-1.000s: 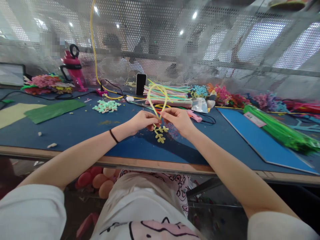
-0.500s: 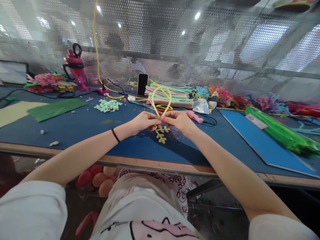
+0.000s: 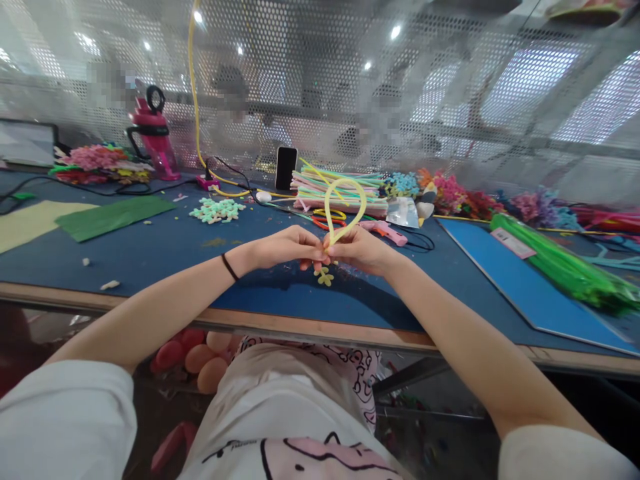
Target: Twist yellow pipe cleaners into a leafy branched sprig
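A pale yellow pipe cleaner (image 3: 361, 198) stands up in a loop between my hands. My left hand (image 3: 297, 248) pinches it near its lower end. Fingertips of my right hand (image 3: 357, 251) close on it right beside, touching the left ones. Below the fingers hangs a yellow flower-like piece (image 3: 325, 276), partly hidden by the hands. Behind the loop lies a stack of pastel pipe cleaners (image 3: 313, 189). A pink glue gun (image 3: 387, 232) rests just beyond my right hand.
Left of the hands lie a mint-green cluster (image 3: 217, 210) and a green sheet (image 3: 117, 217). A pink bottle (image 3: 153, 137) and a phone (image 3: 286, 168) stand at the back. A blue board (image 3: 520, 287) and bagged green pipe cleaners (image 3: 565, 263) lie right. The table edge (image 3: 300, 328) runs in front.
The loop has tilted and shifted to the right. My hands have come closer together and cover more of the yellow flower-like piece.
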{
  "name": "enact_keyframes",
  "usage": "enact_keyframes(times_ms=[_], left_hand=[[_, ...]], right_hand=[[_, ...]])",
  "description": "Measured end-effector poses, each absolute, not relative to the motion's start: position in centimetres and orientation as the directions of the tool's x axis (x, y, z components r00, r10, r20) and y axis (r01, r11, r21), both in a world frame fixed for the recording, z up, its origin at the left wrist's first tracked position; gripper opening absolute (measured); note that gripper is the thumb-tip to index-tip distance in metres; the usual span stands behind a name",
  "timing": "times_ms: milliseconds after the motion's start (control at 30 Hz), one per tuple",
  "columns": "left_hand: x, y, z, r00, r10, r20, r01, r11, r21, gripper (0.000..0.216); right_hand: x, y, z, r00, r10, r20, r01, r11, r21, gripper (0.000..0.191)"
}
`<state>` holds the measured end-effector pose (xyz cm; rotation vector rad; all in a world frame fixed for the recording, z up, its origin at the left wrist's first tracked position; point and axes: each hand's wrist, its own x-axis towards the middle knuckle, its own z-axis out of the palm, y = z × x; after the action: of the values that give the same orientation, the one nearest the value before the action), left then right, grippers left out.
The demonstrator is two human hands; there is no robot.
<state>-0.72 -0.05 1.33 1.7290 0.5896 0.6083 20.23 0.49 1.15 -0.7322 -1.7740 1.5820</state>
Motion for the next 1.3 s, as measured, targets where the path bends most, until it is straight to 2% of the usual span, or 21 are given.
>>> enact_keyframes(times_ms=[200,533,833,1100,1300], left_hand=[[-0.2,0.2,1.0,0.559,0.807,0.192,-0.08,-0.179,0.981,0.032],[0.6,0.8,-0.6,0.512,0.809,0.288,-0.209,-0.208,0.955,0.041],[0.6,0.9,-0.8,0.511,0.806,0.299,-0.233,-0.204,0.951,0.038],[0.6,0.9,-0.6,0.451,0.856,0.253,-0.218,-0.169,0.961,0.041],[0.5,0.8,0.0,0.459,0.865,0.202,-0.169,-0.138,0.976,0.035]], right_hand=[[19.9,0.8,1.0,-0.419,0.898,0.131,-0.19,0.054,-0.98,0.026],[19.1,-0.1,1.3,-0.362,0.915,0.179,-0.213,0.105,-0.971,0.029],[19.1,0.2,1.0,-0.336,0.924,0.184,-0.2,0.121,-0.972,0.026],[18.8,0.0,1.0,-0.307,0.927,0.216,-0.216,0.153,-0.964,0.029],[18.9,0.2,0.8,-0.284,0.938,0.199,-0.177,0.152,-0.972,0.031]])
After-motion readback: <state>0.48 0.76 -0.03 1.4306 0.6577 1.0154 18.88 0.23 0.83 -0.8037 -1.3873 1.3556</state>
